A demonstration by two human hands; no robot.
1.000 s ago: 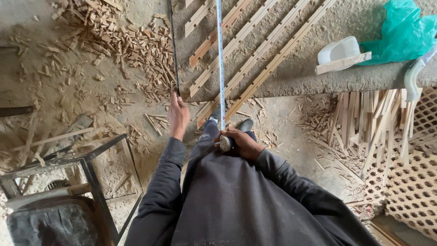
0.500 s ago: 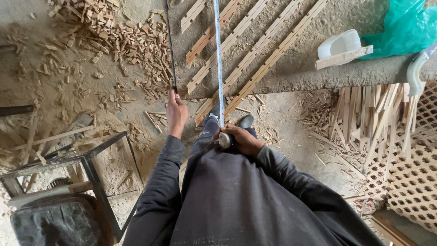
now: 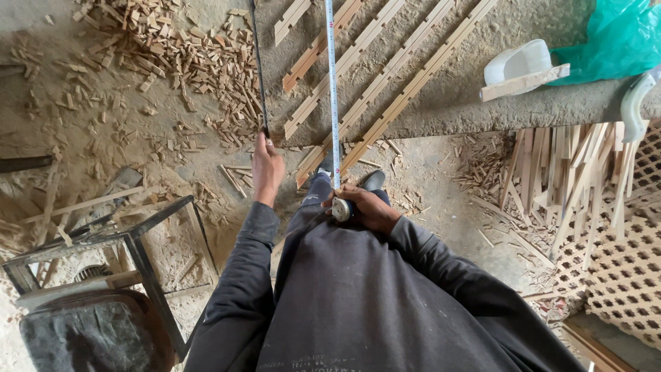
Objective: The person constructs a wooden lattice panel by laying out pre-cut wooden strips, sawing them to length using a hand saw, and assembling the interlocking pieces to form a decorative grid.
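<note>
The person is standing over a dusty floor (image 3: 427, 200), holding 2 things at once. The right hand (image 3: 368, 207) is gripping the round case of a tape measure (image 3: 341, 209), fingers curled tight around it against the front of the dark sweater, and the pale blade is running straight up out of the top of the view. The left hand (image 3: 266, 169) is closing around the lower end of a thin dark rod (image 3: 258, 69), fingers wrapped fully about it; the rod is rising almost parallel to the tape blade, just to its left.

Behind both, 3 long wooden ladder-like strips (image 3: 385, 76) are lying slanted on a grey concrete tabletop (image 3: 482, 103), their lower ends reaching toward the floor near the person's 1 visible shoe (image 3: 374, 180). A heap of small wood offcuts (image 3: 186, 62) is spreading across the floor to the left, too many to count. On the tabletop at right, 1 white plastic container (image 3: 518, 63) is sitting on a short wooden plank (image 3: 525, 83), beside 1 green plastic bag (image 3: 616, 38). Below the tabletop, a bundle of wooden slats (image 3: 558, 179) is leaning next to a lattice panel (image 3: 620, 269). A dark metal frame (image 3: 117, 241) is standing at lower left.
</note>
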